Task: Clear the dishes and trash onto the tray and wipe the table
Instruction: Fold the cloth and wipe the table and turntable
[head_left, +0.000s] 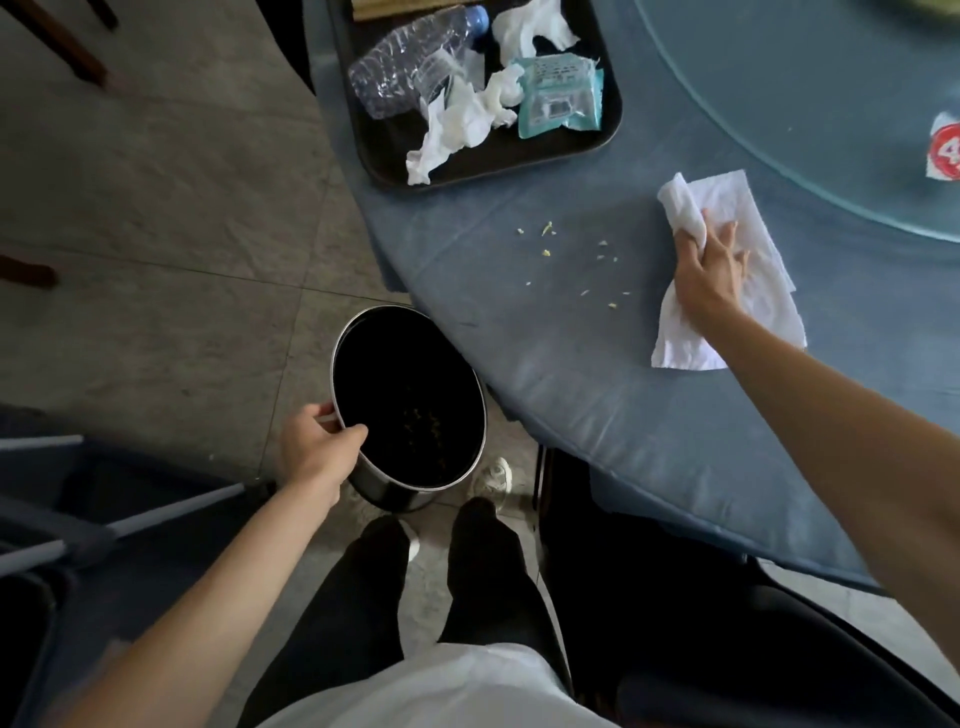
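Note:
My right hand (709, 273) presses a white cloth (753, 291) flat on the blue table (597, 374), fingers gripping a fold of it. Small crumbs (576, 265) lie scattered on the tablecloth to the left of the cloth. My left hand (319, 449) grips the rim of a round metal bin (410, 400) with a black inside, held below the table's edge. At the top, a black tray (582, 148) holds a crushed plastic bottle (410, 62), crumpled white tissues (467, 117) and a teal wrapper (561, 96).
A glass turntable (805, 104) covers the table's far right, with a red-and-white packet (945, 150) on it. Chair frames stand at the lower left (78, 519) and a dark chair (727, 623) at the lower right. My legs and shoes are on the grey tiled floor.

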